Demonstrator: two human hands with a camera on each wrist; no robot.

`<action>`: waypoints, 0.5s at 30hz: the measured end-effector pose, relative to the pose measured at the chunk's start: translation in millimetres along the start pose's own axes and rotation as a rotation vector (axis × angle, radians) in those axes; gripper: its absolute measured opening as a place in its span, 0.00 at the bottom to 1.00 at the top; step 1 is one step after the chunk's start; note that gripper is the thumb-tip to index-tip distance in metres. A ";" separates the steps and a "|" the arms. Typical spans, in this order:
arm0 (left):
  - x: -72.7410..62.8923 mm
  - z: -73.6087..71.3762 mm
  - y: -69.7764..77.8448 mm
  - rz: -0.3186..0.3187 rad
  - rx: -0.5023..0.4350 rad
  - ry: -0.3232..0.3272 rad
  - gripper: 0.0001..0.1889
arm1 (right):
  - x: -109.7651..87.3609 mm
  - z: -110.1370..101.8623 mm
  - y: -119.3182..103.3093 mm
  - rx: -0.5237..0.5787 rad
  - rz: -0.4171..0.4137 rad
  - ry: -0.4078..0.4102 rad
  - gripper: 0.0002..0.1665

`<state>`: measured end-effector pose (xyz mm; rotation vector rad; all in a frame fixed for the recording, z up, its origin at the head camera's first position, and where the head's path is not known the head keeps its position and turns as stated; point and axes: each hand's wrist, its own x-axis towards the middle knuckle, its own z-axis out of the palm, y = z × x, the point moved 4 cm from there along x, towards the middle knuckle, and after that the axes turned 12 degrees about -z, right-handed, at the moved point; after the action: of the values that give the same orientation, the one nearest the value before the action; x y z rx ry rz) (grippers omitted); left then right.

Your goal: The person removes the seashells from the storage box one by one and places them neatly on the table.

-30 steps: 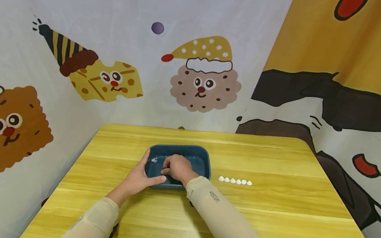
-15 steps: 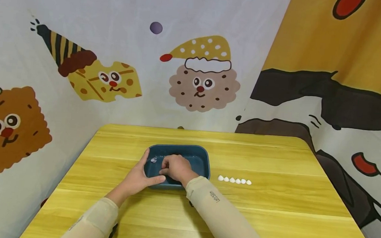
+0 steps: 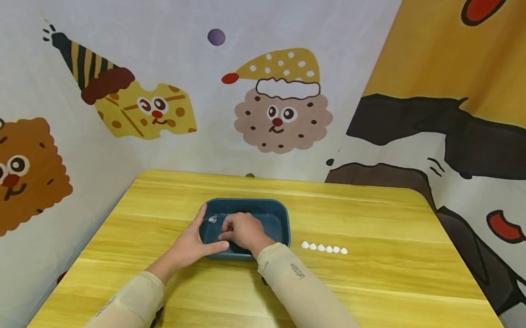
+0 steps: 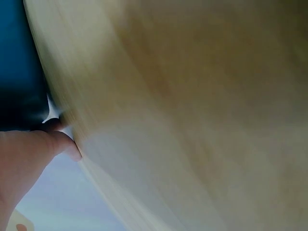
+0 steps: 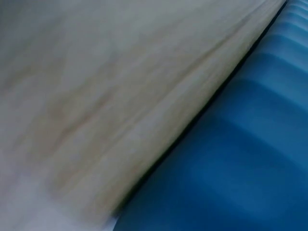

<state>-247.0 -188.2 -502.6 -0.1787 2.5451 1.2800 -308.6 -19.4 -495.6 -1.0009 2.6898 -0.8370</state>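
A dark blue rectangular tub [image 3: 276, 227] stands on the table in the head view. My left hand [image 3: 192, 241] holds its left end, thumb along the front rim and fingers at the left side. In the left wrist view, part of that hand [image 4: 24, 163] shows against the tub's outer wall [image 4: 19, 57]. My right hand [image 3: 245, 230] reaches down into the tub with bent fingers; I cannot tell whether they hold anything. Left of it inside lies a small pale, shiny cluster [image 3: 212, 220]. The right wrist view shows only the tub's ribbed outer wall [image 5: 231, 159] and the table.
Several small white rounded pieces [image 3: 321, 248] lie in a straight row on the wooden table [image 3: 372, 306], right of the tub. Behind the table hangs a cloth with cartoon prints [image 3: 283, 119].
Hardly anything differs: the right hand's fingertips have shifted very slightly left inside the tub. The left hand, tub and white row stay in place.
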 end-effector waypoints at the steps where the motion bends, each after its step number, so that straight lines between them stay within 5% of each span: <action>1: -0.1 0.0 0.0 0.001 0.004 -0.001 0.68 | 0.0 0.3 0.3 0.006 -0.001 -0.002 0.06; 7: -0.5 -0.4 -0.4 -0.003 0.015 -0.002 0.68 | 0.9 1.7 0.1 0.024 -0.008 -0.016 0.02; 15: -0.1 -0.6 1.1 -0.002 0.012 -0.010 0.68 | 2.1 3.7 -0.4 0.010 -0.021 -0.074 0.10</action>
<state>-247.2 -188.1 -501.3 -0.1718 2.5431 1.2617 -308.8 -22.6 -498.3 -1.0384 2.6156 -0.7998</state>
